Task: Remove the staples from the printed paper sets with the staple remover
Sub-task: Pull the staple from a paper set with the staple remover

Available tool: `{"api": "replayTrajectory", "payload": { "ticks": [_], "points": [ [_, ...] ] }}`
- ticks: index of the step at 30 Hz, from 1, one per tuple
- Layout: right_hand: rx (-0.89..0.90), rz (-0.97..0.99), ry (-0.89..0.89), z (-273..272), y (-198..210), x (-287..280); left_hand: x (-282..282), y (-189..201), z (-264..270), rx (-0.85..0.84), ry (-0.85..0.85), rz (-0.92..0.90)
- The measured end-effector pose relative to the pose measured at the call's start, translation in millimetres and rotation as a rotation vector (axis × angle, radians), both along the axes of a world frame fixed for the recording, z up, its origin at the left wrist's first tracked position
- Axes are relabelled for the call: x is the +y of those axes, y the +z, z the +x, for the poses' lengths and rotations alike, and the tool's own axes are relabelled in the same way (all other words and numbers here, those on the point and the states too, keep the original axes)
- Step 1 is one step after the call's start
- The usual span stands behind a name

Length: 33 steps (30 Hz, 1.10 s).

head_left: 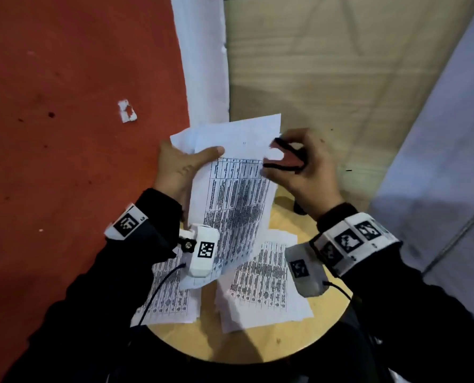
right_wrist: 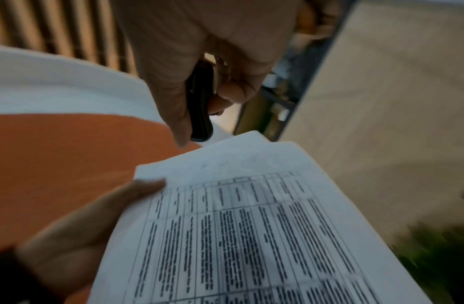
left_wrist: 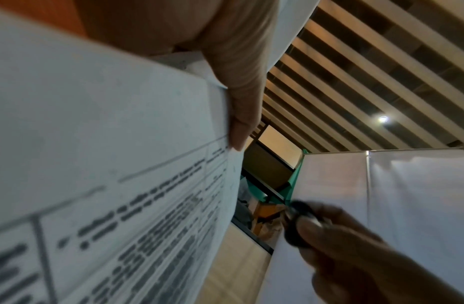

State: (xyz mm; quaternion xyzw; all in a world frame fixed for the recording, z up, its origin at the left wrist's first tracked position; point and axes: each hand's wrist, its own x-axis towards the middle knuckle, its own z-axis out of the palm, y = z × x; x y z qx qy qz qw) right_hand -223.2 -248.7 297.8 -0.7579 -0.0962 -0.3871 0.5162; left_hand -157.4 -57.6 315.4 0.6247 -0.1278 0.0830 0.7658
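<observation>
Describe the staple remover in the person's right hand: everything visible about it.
The staple remover is a small black claw-type tool that looks like plastic, with two curved arms spread apart, mouth toward the held paper set. The right hand grips it, fingers curled over the back and thumb along its side. It sits in the air beside the sheets' upper right corner; contact with the paper is unclear. Metal teeth cannot be made out.

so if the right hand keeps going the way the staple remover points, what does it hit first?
Probably the top right corner of the held paper set: the staple remover in the right hand opens toward it, right at that edge. Whether they touch is unclear.
</observation>
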Motion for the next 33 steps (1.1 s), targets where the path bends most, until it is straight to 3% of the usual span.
{"api": "replayTrajectory", "payload": {
  "ticks": [4,8,15,33],
  "points": [
    [-0.116,-0.389,-0.039,-4,17,23,-3,8,-11,-0.045,0.019,0.057],
    [-0.202,-0.55,-0.074,-3,30,33,-7,16,-24,-0.123,0.013,0.085],
    [-0.269,-0.607,-0.048,-7,40,37,-2,31,-36,-0.263,-0.046,0.127],
    [-0.358,-0.741,-0.114,-7,44,47,-1,22,-30,-0.308,-0.003,0.136]
  ]
}}
